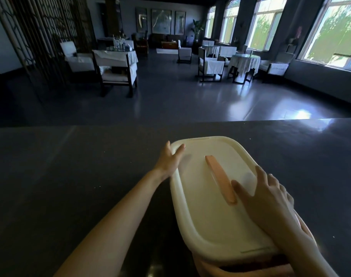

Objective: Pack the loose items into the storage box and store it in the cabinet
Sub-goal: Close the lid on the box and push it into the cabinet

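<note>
Counter (70, 166): box (208, 269) sits at its near edge. Lid (210, 216) is on, but a dark gap at the near end suggests it isn't seated. Handle (220, 181) lies flat. Your left hand (168, 160) is at the far-left corner and your right hand (270, 198) on the right rim, fingers spread, flat. Press the near end down evenly, then lift.

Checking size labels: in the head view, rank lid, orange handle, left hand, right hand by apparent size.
1. lid
2. right hand, nearer the camera
3. left hand and orange handle look alike; unranked.
</note>
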Tool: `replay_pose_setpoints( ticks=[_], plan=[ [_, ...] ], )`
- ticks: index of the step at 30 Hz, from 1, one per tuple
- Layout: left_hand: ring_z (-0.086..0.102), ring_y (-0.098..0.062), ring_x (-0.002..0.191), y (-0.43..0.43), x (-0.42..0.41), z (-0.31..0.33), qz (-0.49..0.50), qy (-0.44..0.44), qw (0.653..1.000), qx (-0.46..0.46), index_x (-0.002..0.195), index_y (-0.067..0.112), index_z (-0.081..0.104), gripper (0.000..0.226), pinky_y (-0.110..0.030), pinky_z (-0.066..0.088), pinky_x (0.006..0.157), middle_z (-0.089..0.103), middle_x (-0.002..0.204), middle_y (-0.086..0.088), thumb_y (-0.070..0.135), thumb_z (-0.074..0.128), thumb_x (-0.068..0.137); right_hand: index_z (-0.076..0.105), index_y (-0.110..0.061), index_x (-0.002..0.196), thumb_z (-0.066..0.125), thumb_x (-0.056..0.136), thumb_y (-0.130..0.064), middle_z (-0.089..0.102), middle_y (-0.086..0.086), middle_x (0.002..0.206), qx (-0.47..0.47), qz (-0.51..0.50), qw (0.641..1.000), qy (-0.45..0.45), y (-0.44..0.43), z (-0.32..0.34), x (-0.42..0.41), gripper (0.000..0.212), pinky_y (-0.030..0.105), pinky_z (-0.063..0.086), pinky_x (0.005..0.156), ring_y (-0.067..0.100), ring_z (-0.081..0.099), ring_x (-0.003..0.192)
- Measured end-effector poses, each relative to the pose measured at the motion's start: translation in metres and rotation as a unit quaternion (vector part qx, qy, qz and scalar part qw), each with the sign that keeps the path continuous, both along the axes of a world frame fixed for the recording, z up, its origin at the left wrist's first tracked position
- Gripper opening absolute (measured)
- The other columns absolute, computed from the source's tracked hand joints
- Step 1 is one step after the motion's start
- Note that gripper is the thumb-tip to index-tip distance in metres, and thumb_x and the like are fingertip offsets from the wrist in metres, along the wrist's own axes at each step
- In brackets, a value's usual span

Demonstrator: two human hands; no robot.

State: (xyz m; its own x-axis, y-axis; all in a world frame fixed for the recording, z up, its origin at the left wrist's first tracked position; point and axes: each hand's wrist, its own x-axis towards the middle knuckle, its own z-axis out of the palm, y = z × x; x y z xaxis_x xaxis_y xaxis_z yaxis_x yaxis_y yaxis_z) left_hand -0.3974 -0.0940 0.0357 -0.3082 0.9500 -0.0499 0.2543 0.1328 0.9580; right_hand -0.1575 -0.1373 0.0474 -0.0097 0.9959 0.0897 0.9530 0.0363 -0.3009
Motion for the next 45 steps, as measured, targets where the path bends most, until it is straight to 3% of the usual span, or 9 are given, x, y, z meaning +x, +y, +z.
replay_pose_setpoints(
  ticks=[5, 9, 14, 19, 24, 33, 39, 42, 45],
  plan=[
    [0.001, -0.023, 0.142, -0.003, 0.004, -0.001, -0.016, 0.136, 0.989, -0.051, 0.146, 0.013, 0.0, 0.085, -0.04, 0.007, 0.113, 0.0, 0.156, -0.009, 0.06, 0.038, 0.086, 0.012, -0.028, 0.143, 0.035, 0.079, -0.071, 0.034, 0.009, 0.143, -0.009, -0.01, 1.0, -0.01, 0.004, 0.008, 0.008, 0.08, 0.049, 0.038, 0.095, 0.033, 0.041, 0.123],
    [-0.002, -0.028, 0.142, -0.007, 0.023, -0.006, -0.038, 0.279, 0.954, -0.099, 0.145, 0.014, -0.006, 0.093, -0.047, 0.005, 0.112, -0.006, 0.155, -0.011, 0.071, 0.031, 0.081, 0.017, -0.031, 0.14, 0.03, 0.078, -0.073, 0.032, 0.008, 0.139, -0.062, -0.045, 0.997, -0.017, 0.0, 0.008, 0.017, 0.077, 0.05, 0.036, 0.094, 0.033, 0.039, 0.12],
    [-0.002, -0.028, 0.142, -0.01, 0.021, -0.006, -0.054, 0.372, 0.917, -0.133, 0.145, 0.013, -0.008, 0.097, -0.048, 0.004, 0.112, -0.002, 0.155, -0.014, 0.076, 0.023, 0.077, 0.01, -0.03, 0.14, 0.012, 0.078, -0.075, 0.029, 0.007, 0.137, -0.024, -0.044, 0.998, -0.044, -0.017, -0.004, 0.015, 0.077, 0.048, 0.035, 0.09, 0.029, 0.038, 0.118],
    [-0.01, -0.032, 0.141, 0.001, 0.025, 0.006, -0.051, 0.514, 0.836, -0.184, 0.144, 0.005, -0.003, 0.117, -0.052, -0.004, 0.11, -0.005, 0.154, -0.018, 0.088, 0.0, 0.061, 0.013, -0.028, 0.139, 0.016, 0.079, -0.073, 0.03, 0.007, 0.134, -0.025, -0.042, 0.998, -0.037, -0.015, -0.002, 0.015, 0.075, 0.048, 0.034, 0.09, 0.028, 0.038, 0.116],
    [0.013, -0.027, 0.139, 0.018, 0.026, 0.008, -0.125, 0.442, 0.887, -0.052, 0.146, 0.02, 0.008, 0.083, -0.046, 0.017, 0.11, 0.013, 0.154, -0.01, 0.071, 0.021, 0.081, 0.009, -0.029, 0.141, 0.018, 0.076, -0.077, 0.039, 0.013, 0.129, -0.023, -0.05, 0.998, -0.032, -0.016, -0.002, 0.017, 0.081, 0.045, 0.035, 0.089, 0.03, 0.041, 0.113],
    [0.032, -0.032, 0.122, -0.022, 0.018, 0.011, -0.024, 0.477, 0.862, -0.166, 0.14, 0.014, 0.018, 0.096, -0.043, 0.033, 0.096, 0.029, 0.138, -0.017, 0.081, 0.019, 0.071, 0.011, -0.045, 0.137, 0.013, 0.062, -0.09, 0.042, 0.008, 0.125, -0.005, 0.094, 0.994, -0.048, 0.045, -0.01, 0.024, 0.087, 0.042, 0.037, 0.087, 0.028, 0.045, 0.111],
    [0.054, -0.012, 0.078, -0.115, 0.01, 0.035, -0.03, 0.495, 0.821, -0.284, 0.115, 0.019, 0.039, 0.099, -0.03, 0.04, 0.061, 0.055, 0.1, -0.001, 0.091, 0.014, 0.052, 0.016, -0.04, 0.14, 0.005, 0.07, -0.083, 0.042, 0.001, 0.136, 0.055, 0.273, 0.943, -0.181, 0.102, 0.009, 0.006, 0.083, 0.043, 0.017, 0.103, 0.022, 0.037, 0.124],
    [0.054, -0.008, 0.062, -0.124, 0.007, 0.044, 0.017, 0.537, 0.813, -0.225, 0.085, 0.021, 0.051, 0.09, -0.026, 0.032, 0.05, 0.057, 0.076, 0.004, 0.086, -0.002, 0.053, 0.02, -0.032, 0.141, 0.025, 0.078, -0.074, 0.029, 0.006, 0.145, 0.117, 0.19, 0.956, -0.189, 0.087, 0.01, 0.008, 0.075, 0.047, 0.014, 0.103, 0.027, 0.026, 0.132],
    [0.053, -0.015, 0.095, -0.094, -0.011, 0.037, 0.081, 0.416, 0.895, -0.141, 0.117, 0.02, 0.048, 0.068, -0.029, 0.038, 0.071, 0.053, 0.114, -0.003, 0.071, 0.024, 0.079, 0.015, -0.024, 0.141, 0.035, 0.079, -0.071, 0.02, 0.022, 0.146, 0.03, -0.039, 0.996, -0.071, 0.043, 0.0, 0.026, 0.08, 0.058, 0.025, 0.099, 0.043, 0.026, 0.129]
  ],
)
